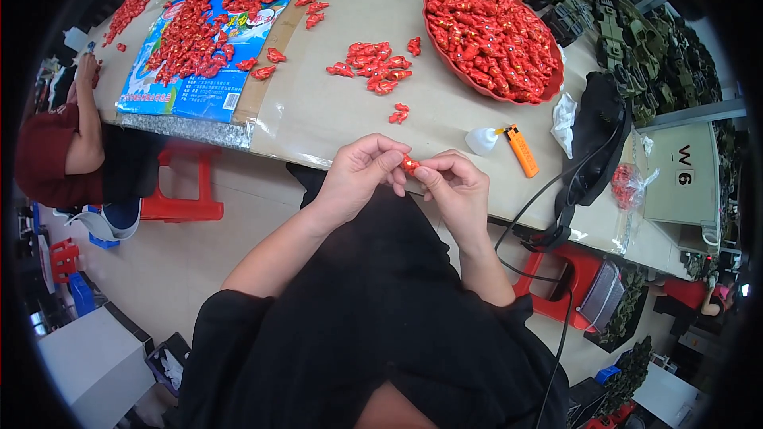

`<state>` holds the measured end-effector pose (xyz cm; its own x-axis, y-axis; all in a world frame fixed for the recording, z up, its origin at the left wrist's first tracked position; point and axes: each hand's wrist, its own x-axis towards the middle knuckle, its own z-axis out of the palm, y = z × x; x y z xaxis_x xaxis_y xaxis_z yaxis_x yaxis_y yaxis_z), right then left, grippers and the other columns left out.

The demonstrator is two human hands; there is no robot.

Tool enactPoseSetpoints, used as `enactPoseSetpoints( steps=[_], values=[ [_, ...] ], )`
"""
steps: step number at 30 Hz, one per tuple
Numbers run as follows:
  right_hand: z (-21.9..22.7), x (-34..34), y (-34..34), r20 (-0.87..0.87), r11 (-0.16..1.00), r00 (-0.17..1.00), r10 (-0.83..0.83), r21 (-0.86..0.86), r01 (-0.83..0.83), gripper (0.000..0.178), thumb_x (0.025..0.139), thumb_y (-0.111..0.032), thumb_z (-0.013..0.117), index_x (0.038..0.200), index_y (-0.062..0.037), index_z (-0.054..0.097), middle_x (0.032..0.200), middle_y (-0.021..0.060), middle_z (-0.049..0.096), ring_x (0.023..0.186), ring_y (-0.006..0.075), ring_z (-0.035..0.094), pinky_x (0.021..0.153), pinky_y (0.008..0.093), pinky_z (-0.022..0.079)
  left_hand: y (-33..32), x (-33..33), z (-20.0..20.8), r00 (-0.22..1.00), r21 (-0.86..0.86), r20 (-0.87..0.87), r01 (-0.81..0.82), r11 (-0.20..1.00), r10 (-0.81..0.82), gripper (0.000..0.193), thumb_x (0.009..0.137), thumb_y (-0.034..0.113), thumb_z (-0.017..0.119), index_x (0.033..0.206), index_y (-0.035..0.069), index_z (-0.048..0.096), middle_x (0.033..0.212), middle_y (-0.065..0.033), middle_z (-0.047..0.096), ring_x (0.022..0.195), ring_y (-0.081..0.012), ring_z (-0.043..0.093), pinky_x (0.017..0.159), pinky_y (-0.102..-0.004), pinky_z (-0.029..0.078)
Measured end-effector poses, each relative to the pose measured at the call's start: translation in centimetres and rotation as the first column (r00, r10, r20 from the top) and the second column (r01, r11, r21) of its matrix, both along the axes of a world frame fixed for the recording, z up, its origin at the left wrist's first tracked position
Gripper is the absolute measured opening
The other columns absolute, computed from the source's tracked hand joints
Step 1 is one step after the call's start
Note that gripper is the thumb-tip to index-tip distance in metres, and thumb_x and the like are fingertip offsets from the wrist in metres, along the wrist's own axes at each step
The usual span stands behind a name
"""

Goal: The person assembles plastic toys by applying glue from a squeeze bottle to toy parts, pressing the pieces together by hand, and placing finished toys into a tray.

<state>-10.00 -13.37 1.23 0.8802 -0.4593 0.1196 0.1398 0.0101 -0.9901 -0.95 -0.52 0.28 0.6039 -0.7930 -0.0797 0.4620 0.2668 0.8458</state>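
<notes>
A small red figurine with gold marks is pinched between my two hands at the table's front edge. My left hand grips it with thumb and forefinger from the left. From the right, the thumb and forefinger of my right hand close on its other side. Just beyond my hands lie one or two like red figurines, and past them a loose group of several more. Right of my right hand are a white squeeze bottle with a yellowish tip and an orange lighter.
A red bowl heaped with figurines stands at the far right. More lie on a blue printed cardboard sheet at left. A black bag with a cable and crumpled white tissue rest at right. Another person sits at the left.
</notes>
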Motion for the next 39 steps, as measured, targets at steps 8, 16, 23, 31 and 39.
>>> enactPoseSetpoints(
  steps=[8, 16, 23, 31, 39],
  values=[
    [0.5, -0.3, -0.6, -0.054, 0.941, 0.984, 0.168, 0.307, -0.144, 0.009, 0.078, -0.003, 0.058, 0.084, 0.0043, 0.058, 0.076, 0.0079, 0.06, 0.063, 0.0079, 0.056, 0.051, 0.0185, 0.048, 0.0, -0.1, 0.3, 0.999, 0.017, -0.041, -0.018, 1.0, 0.019, 0.018, 0.087, 0.011, 0.045, 0.096, -0.003, 0.051, 0.076, -0.0087, 0.056, 0.064, -0.0128, 0.056, 0.059, -0.0245, 0.05],
    [-0.2, 0.0, -0.7, -0.05, 0.922, 0.988, 0.146, 0.369, -0.117, 0.01, 0.08, -0.004, 0.055, 0.087, 0.0041, 0.056, 0.076, 0.0075, 0.059, 0.061, 0.0078, 0.055, 0.054, 0.0197, 0.049, 0.3, -0.3, 0.3, 0.997, 0.04, -0.006, 0.073, 0.997, -0.073, 0.029, 0.087, 0.01, 0.046, 0.113, -0.003, 0.047, 0.081, -0.0058, 0.055, 0.069, -0.0109, 0.054, 0.067, -0.0234, 0.047],
    [-0.4, 0.3, -0.5, -0.069, 0.941, 0.992, 0.109, 0.328, -0.081, 0.01, 0.08, -0.004, 0.056, 0.086, 0.0038, 0.056, 0.073, 0.0065, 0.059, 0.059, 0.0071, 0.054, 0.053, 0.0184, 0.047, 0.2, -0.2, 0.5, 0.996, 0.1, 0.032, 0.075, 0.992, -0.078, 0.031, 0.085, 0.007, 0.048, 0.114, -0.002, 0.046, 0.084, -0.004, 0.055, 0.066, -0.0085, 0.051, 0.064, -0.021, 0.045],
    [-0.4, 0.4, -0.1, -0.078, 0.959, 0.995, 0.056, 0.283, -0.032, 0.007, 0.079, -0.003, 0.057, 0.083, 0.0031, 0.058, 0.07, 0.005, 0.058, 0.058, 0.0062, 0.053, 0.054, 0.0187, 0.047, 0.0, -0.3, 0.7, 0.993, 0.166, 0.095, 0.058, 0.984, -0.075, 0.027, 0.085, 0.007, 0.048, 0.11, -0.002, 0.049, 0.083, -0.0023, 0.055, 0.061, -0.0058, 0.047, 0.058, -0.0182, 0.041],
    [-0.7, 0.5, 0.3, -0.082, 0.964, 0.997, 0.007, 0.264, 0.015, 0.006, 0.078, -0.003, 0.058, 0.082, 0.0022, 0.058, 0.07, 0.0041, 0.058, 0.058, 0.0056, 0.052, 0.053, 0.0185, 0.046, 0.0, -0.4, 0.4, 0.989, 0.164, 0.133, 0.047, 0.985, -0.07, 0.027, 0.085, 0.007, 0.046, 0.111, -0.001, 0.049, 0.083, -0.0014, 0.052, 0.062, -0.0054, 0.046, 0.059, -0.0182, 0.039]
  ],
)
